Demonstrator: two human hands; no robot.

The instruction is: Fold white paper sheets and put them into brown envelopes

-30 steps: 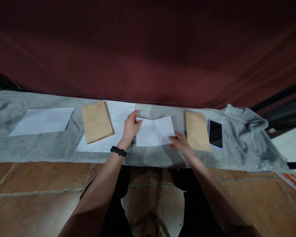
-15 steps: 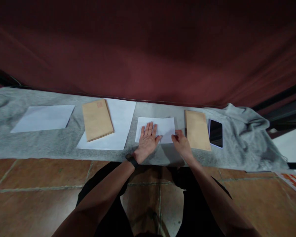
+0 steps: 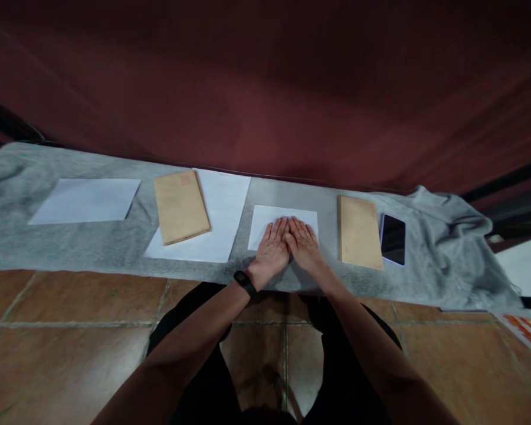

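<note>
A small white sheet of paper (image 3: 265,215), which looks folded, lies on the grey cloth in front of me. My left hand (image 3: 273,245) rests flat on it, fingers stretched out and pointing away from me. Right beside it, my right hand (image 3: 304,243) also lies flat on the paper, the two hands touching along their inner edges. They cover much of the sheet's near part. To the right is a stack of brown envelopes (image 3: 360,233). On the left, another stack of brown envelopes (image 3: 181,206) sits on larger white paper (image 3: 223,206).
Farther left lies more white paper (image 3: 86,200). A phone (image 3: 393,239) is beside the right envelopes. The grey cloth (image 3: 442,254) is bunched up at the right end. A dark red curtain (image 3: 265,118) hangs behind, and a tiled floor (image 3: 71,354) lies below.
My right hand has moved left from the paper's right edge and flattened out beside my left hand. My left hand still presses on the sheet. The view has shifted slightly.
</note>
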